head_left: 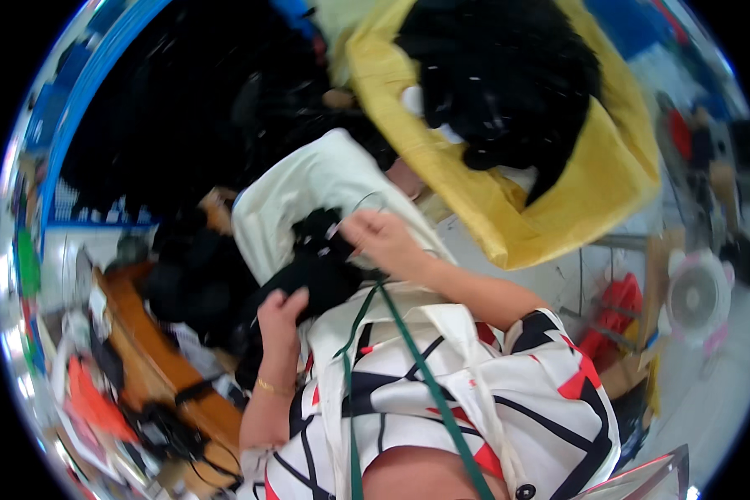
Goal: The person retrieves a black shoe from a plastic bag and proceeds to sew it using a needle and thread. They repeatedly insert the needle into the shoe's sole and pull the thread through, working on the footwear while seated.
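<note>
A black piece of cloth [321, 279] lies across my lap and the near part of a white cloth-lined container [267, 187]. My left hand [280, 321] is at the cloth's left edge, thumb up and fingers curled against it. My right hand [385, 242] is over the far right end of the cloth, its fingers pinched together. A small pale spot shows beside those fingertips, and a thin dark loop stands just beyond them. What the right fingers hold is too blurred to make out.
A large yellow sack [542, 242] holding black cloth pieces stands at the far right. Dark goods fill a blue-edged bin [67, 150] at the far left. An orange-brown wooden bench [154, 358] is on the left, a white fan [697, 296] on the right. Green straps hang over my apron.
</note>
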`<state>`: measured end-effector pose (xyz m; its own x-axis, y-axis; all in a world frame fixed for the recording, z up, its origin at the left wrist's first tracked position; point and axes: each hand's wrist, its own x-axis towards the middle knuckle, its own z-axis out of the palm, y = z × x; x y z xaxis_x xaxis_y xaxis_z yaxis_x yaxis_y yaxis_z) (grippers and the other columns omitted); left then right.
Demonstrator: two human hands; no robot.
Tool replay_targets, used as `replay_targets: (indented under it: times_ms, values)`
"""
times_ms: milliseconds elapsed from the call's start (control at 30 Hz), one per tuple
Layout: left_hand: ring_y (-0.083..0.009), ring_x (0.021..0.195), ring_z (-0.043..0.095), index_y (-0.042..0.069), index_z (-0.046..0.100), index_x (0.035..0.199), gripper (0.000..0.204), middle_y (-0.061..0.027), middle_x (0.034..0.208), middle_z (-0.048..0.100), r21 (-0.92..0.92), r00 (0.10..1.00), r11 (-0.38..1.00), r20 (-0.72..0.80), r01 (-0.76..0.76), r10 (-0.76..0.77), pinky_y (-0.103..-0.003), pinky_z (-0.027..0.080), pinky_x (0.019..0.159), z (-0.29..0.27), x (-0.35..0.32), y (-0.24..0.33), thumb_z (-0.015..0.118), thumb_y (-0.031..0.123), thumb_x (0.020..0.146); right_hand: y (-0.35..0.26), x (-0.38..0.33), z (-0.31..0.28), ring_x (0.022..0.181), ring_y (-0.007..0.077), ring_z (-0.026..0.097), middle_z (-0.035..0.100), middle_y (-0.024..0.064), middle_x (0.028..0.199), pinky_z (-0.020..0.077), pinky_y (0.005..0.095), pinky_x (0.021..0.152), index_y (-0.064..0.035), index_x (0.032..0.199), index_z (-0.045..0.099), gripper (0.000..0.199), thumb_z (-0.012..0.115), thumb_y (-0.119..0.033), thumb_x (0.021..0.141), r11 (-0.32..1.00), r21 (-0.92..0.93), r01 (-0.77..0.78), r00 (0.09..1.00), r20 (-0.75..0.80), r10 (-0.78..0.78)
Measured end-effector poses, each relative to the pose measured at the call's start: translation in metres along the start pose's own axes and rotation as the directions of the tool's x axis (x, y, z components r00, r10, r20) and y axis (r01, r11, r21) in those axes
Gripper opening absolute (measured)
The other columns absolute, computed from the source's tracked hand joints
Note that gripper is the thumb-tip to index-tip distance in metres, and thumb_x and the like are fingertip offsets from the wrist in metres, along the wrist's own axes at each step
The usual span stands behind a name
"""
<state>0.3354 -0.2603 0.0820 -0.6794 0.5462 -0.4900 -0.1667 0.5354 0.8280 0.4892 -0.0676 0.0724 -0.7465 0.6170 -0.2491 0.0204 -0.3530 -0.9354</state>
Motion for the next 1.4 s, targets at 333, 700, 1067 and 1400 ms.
replay_targets:
  times_ms: [333, 700, 1067, 1400]
  values:
    - [-0.0112, 0.088, 0.06, 0.003, 0.06, 0.108, 0.021, -0.0007, 0.095, 0.063, -0.715, 0.98, 0.699, 0.138, -0.001, 0.142, -0.025, 0.048, 0.084, 0.062, 0.018, 0.018, 0.07, 0.013, 0.092, 0.009, 0.005, 0.032, 0.08, 0.0204, 0.066, 0.067, 0.0106, 0.091, 0.0523, 0.0309, 0.07, -0.0006, 0.106, 0.066, 0.018, 0.064, -0.015, 0.096, 0.791, -0.49, 0.367, 0.925, 0.103, -0.365]
    - [-0.0127, 0.09, 0.067, 0.004, 0.066, 0.105, 0.019, -0.0022, 0.099, 0.07, -0.795, 0.961, 0.564, 0.08, 0.222, -0.266, -0.026, 0.052, 0.078, 0.067, 0.027, 0.027, 0.07, 0.018, 0.093, 0.002, 0.005, 0.008, 0.073, 0.009, 0.064, 0.065, 0.0028, 0.078, 0.0523, 0.0245, 0.066, -0.0015, 0.11, 0.062, 0.015, 0.061, -0.01, 0.097, 0.984, -0.176, 0.019, 1.0, 0.018, -0.016]
    - [-0.0168, 0.095, 0.068, 0.003, 0.067, 0.116, 0.026, -0.0065, 0.108, 0.071, -0.807, 0.969, 0.539, 0.167, 0.242, -0.185, -0.03, 0.054, 0.086, 0.067, 0.032, 0.028, 0.07, 0.009, 0.091, -0.004, 0.015, 0.017, 0.059, 0.005, 0.048, 0.055, 0.0001, 0.066, 0.0408, 0.0246, 0.053, -0.0017, 0.1, 0.063, 0.01, 0.06, -0.01, 0.095, 0.91, -0.398, -0.114, 0.985, 0.075, 0.157]
    - [-0.0162, 0.098, 0.067, 0.002, 0.064, 0.121, 0.03, -0.0068, 0.112, 0.07, -0.803, 0.971, 0.55, 0.147, 0.23, -0.191, -0.03, 0.053, 0.089, 0.069, 0.032, 0.027, 0.069, 0.008, 0.091, -0.004, 0.019, 0.015, 0.058, 0.0065, 0.047, 0.055, 0.0028, 0.065, 0.0402, 0.0252, 0.054, -0.0005, 0.098, 0.064, 0.01, 0.06, -0.009, 0.093, 0.876, -0.482, -0.007, 0.989, 0.123, 0.076]
